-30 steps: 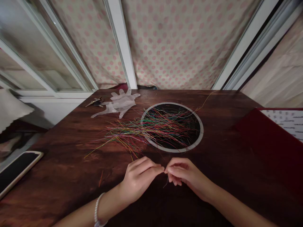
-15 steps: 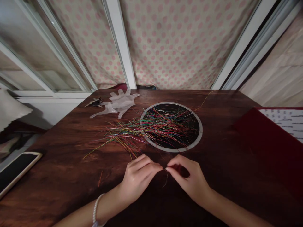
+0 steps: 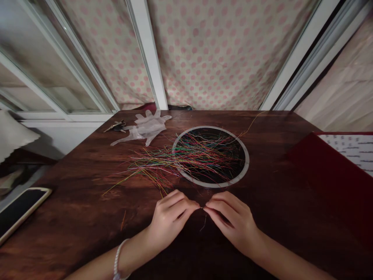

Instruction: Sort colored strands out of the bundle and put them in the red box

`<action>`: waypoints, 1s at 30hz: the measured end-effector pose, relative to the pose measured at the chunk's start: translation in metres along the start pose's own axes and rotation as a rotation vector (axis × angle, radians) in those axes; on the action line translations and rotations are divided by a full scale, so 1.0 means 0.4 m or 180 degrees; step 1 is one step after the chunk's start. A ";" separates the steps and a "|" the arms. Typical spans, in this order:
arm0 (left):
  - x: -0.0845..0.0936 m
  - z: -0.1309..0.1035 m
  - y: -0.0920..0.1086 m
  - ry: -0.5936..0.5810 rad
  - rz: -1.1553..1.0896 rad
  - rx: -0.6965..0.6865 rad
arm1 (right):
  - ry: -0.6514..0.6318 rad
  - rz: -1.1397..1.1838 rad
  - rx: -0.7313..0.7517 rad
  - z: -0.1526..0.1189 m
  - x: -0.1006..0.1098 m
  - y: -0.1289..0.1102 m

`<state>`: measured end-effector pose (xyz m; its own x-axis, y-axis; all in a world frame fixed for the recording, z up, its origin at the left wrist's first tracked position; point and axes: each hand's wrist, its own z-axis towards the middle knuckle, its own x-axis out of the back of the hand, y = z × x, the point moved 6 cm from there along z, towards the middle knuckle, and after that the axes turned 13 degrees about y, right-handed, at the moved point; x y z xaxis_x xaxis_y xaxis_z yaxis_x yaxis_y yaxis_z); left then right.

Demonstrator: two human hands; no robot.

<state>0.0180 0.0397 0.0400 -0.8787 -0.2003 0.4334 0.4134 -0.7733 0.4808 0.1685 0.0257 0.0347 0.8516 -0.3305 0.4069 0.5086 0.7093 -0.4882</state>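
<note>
Near the front of the table, my left hand, with a beaded bracelet at the wrist, is closed in a pinch. Opposite it, my right hand pinches too, the fingertips of both almost meeting. A short bit of thin wire spans the small gap between them, its ends hidden in the fingers. Below hangs or lies a fine strand; I cannot tell whether it is the same wire. Just beyond my hands, a loose bundle of thin coloured wires lies across a round black mat with a pale rim.
At the back left lie a clear plastic glove and some keys. A phone rests at the left edge, a dark red box at the right. An orange wire scrap is left of my hands on the wooden table.
My right hand has turned slightly and its fingers have drawn closer together around the wire. The left hand stays nearly in place. The bundle has not moved.
</note>
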 end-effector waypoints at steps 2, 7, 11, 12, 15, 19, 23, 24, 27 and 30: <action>0.000 0.002 0.001 -0.0012 0.0002 -0.0017 | -0.0038 -0.0009 0.0010 -0.002 0.000 -0.001; 0.002 0.010 0.004 -0.0005 -0.0016 -0.0029 | -0.0153 0.0253 -0.0367 -0.006 -0.005 0.006; 0.002 0.010 0.002 -0.0054 -0.0043 -0.0036 | -0.0521 0.0706 -0.1218 -0.007 -0.024 0.021; 0.002 0.009 0.001 -0.0057 -0.0048 -0.0038 | -0.0636 0.0756 -0.1495 -0.009 -0.030 0.028; 0.003 0.006 -0.002 -0.0051 -0.0049 -0.0043 | -0.0882 0.1046 -0.2414 -0.024 -0.047 0.053; 0.003 0.003 -0.002 -0.0079 -0.0076 -0.0072 | -0.1036 0.1905 -0.3239 -0.038 -0.068 0.064; 0.004 0.004 0.007 -0.0102 -0.0174 -0.0198 | -0.1079 0.2194 -0.3538 -0.041 -0.075 0.066; 0.006 0.005 0.011 -0.0104 -0.0185 -0.0241 | -0.1091 0.2192 -0.3574 -0.042 -0.076 0.066; 0.011 0.008 0.019 -0.0047 0.0022 -0.0306 | -0.1149 0.2049 -0.3555 -0.046 -0.079 0.066; 0.015 0.010 0.021 0.0054 0.0274 -0.0313 | -0.1056 0.1700 -0.3247 -0.039 -0.071 0.065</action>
<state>0.0171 0.0344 0.0496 -0.8451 -0.2780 0.4565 0.4629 -0.8078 0.3650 0.1595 0.0440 -0.0017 0.9877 0.1382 0.0727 0.0950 -0.1622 -0.9822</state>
